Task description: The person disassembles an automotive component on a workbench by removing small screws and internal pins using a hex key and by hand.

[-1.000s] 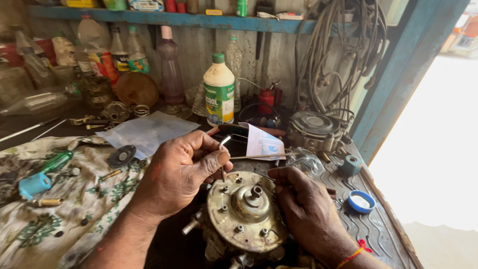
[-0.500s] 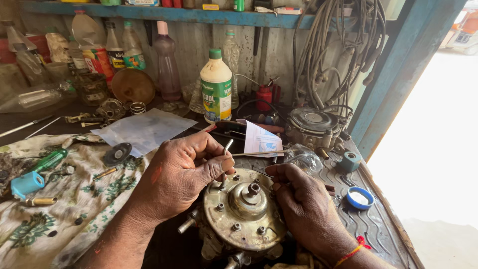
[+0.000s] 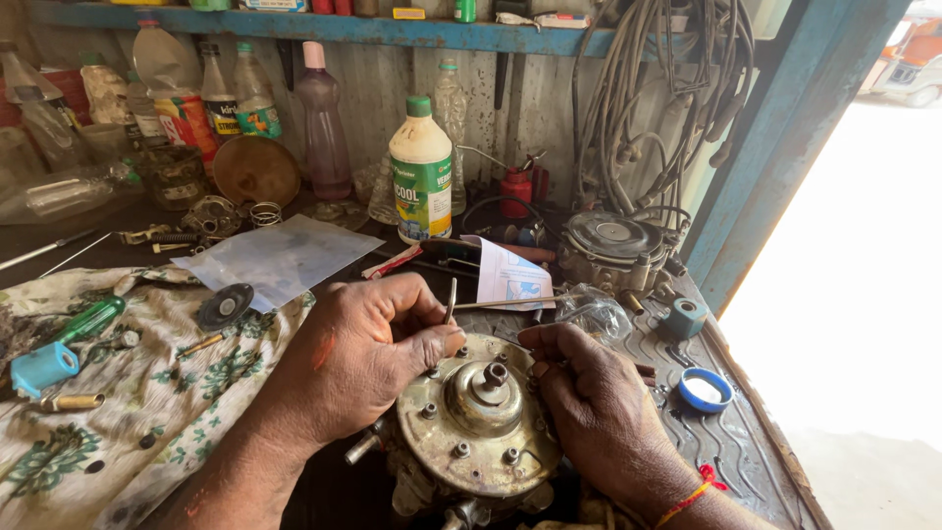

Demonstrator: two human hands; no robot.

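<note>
A round, brass-coloured metal housing point(image 3: 478, 420) with several bolts around its rim sits low in the middle of the workbench. My left hand point(image 3: 368, 353) rests on its upper left edge and pinches a thin metal tool point(image 3: 450, 298) that stands upright over a rim bolt. On the housing's right edge lies my right hand point(image 3: 589, 402), fingers curled against the rim and steadying it; a red thread circles that wrist.
A floral cloth point(image 3: 118, 412) at left carries a green-handled screwdriver point(image 3: 90, 319), a black disc point(image 3: 224, 306) and small parts. Behind stand a white bottle with a green cap point(image 3: 421, 167), other bottles, a paper sheet point(image 3: 278, 257), another metal unit point(image 3: 616, 245), hanging cables point(image 3: 648, 88) and a blue cap point(image 3: 706, 389).
The view has shifted slightly. My left hand has settled the thin tool onto the rim bolt; my right hand stays on the housing's right edge.
</note>
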